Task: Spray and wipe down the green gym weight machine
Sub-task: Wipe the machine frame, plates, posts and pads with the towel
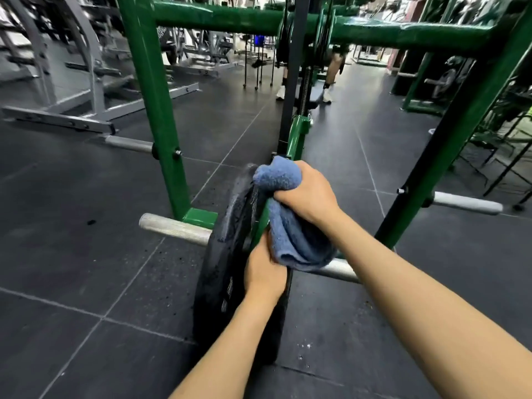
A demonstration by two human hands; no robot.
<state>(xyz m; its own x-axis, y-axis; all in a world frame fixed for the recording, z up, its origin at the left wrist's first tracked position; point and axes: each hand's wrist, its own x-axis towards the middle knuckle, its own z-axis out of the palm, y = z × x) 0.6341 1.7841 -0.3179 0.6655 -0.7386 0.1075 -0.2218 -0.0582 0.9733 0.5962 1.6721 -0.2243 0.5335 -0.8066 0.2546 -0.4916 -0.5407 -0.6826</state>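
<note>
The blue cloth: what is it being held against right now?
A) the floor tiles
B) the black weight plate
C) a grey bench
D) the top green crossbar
B: the right hand bunches the blue cloth against the rim of the black weight plate.

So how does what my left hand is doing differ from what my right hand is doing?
The right hand sits higher, gripping a bunched blue towel against the upper edge of the black weight plate. The left hand sits lower and grips the plate's rim, and the towel's hanging end drapes beside it. Both hands have curled fingers and work on the same plate, which is loaded on the green machine's steel peg.
</note>
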